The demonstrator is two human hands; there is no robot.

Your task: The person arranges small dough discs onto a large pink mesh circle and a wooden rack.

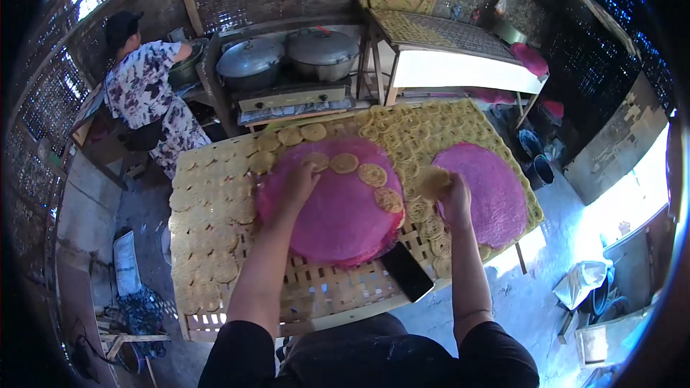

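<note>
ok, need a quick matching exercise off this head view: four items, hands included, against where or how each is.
1. left hand
2. right hand
3. smartphone
4. lidded pots

A. black, near the front edge of the woven rack
B. holding yellowish discs
C. over the stove
D. at a disc on the larger pink round

Pairs: 1-D, 2-B, 3-A, 4-C

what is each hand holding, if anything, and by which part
The right hand holds a yellowish disc, perhaps several stacked, by its right edge. The left hand is at another disc on the pink round; a grip there cannot be told.
</note>
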